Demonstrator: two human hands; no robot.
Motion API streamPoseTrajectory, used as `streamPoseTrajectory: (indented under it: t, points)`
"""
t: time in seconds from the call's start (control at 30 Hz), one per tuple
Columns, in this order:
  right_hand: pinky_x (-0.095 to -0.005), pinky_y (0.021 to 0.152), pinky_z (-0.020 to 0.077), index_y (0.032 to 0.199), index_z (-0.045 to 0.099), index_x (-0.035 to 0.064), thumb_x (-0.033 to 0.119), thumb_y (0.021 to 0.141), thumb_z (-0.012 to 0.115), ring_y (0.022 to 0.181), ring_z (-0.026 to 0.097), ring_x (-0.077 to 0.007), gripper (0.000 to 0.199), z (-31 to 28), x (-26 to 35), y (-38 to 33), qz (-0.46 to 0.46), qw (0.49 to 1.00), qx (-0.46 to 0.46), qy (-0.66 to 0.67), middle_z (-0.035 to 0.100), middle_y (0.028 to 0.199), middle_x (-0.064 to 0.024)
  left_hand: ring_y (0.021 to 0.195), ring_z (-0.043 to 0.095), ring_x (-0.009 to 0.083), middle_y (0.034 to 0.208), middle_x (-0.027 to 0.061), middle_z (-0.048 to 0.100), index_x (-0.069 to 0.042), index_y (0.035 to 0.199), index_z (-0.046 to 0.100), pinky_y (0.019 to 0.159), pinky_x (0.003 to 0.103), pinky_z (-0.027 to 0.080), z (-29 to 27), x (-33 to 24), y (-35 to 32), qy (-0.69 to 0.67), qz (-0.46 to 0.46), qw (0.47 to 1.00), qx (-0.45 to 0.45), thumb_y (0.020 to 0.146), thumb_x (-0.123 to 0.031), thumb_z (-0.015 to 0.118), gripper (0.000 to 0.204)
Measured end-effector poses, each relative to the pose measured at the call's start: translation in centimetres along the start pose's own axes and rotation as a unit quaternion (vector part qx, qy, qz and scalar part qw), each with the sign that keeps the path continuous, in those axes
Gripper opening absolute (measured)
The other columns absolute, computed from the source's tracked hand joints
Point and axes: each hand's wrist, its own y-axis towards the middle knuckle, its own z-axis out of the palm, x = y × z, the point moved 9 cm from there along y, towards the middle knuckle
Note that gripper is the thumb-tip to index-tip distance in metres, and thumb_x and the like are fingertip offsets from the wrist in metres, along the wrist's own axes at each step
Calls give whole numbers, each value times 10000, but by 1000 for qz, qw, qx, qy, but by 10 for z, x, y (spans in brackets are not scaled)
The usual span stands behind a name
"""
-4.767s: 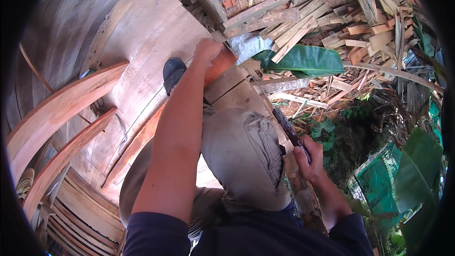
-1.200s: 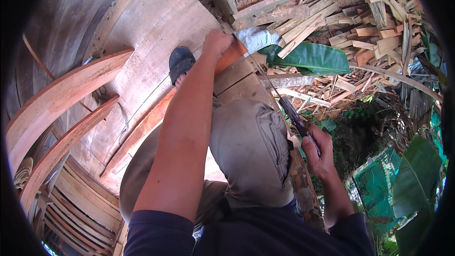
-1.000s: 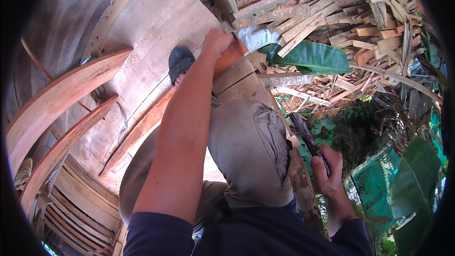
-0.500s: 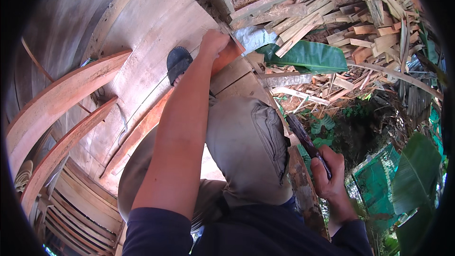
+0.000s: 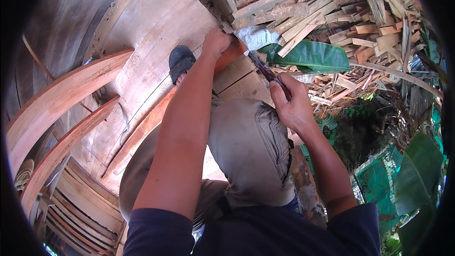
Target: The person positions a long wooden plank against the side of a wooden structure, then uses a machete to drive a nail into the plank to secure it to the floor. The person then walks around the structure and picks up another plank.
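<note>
My left hand [image 5: 219, 41] is closed on the upper end of a reddish-brown wooden board [image 5: 231, 58], which slants down beneath my forearm and between my legs. In my right hand [image 5: 293, 98] is a dark long-bladed tool, seemingly a machete [image 5: 263, 68], gripped by its handle. Its blade points up and left, and its tip is close to the board's end. Whether blade and board touch, I cannot tell. My foot in a black sandal [image 5: 182, 61] rests on the planks left of my left forearm.
Wide planks [image 5: 156, 33] form the surface at left, with curved boards [image 5: 71, 85] standing along it. Offcuts and chips [image 5: 374, 33] are heaped at upper right, near a green banana leaf [image 5: 315, 57] and a white sack [image 5: 256, 37]. Green netting [image 5: 379, 173] hangs at lower right, below a dark hollow.
My right hand has swung up and left from beside my knee, bringing the machete close to the board's end. My left hand stays closed on the board.
</note>
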Motion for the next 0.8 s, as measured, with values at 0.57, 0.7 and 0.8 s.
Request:
streamPoseTrajectory:
  t: [0.57, 0.7, 0.8]
  points:
    - [-325, 440, 338, 725, 437, 18, 86, 848, 550, 413, 429, -179, 181, -48, -6, -108, -19, 1000, 10, 16, 406, 501, -94, 1033, 552, 358, 1005, 160, 628, -29, 1012, 618, 878, 440, 459, 8, -33, -62, 305, 264, 911, -83, 658, -357, 787, 512]
    - [-352, 446, 380, 738, 445, 31, 82, 836, 563, 414, 494, -286, 162, -44, -4, -114, -25, 999, 25, 8, 444, 512, -129, 1051, 547, 307, 1010, 131, 634, -33, 1014, 617, 864, 426, 475, 11, -34, -58, 319, 247, 913, -56, 645, -410, 794, 556]
    - [-372, 449, 389, 740, 450, 30, 99, 839, 575, 431, 507, -325, 174, -26, -9, -77, -50, 999, -7, 2, 481, 534, -152, 1034, 554, 304, 999, 131, 636, -28, 1010, 616, 863, 413, 479, 13, -24, -51, 292, 248, 923, -40, 649, -407, 792, 552]
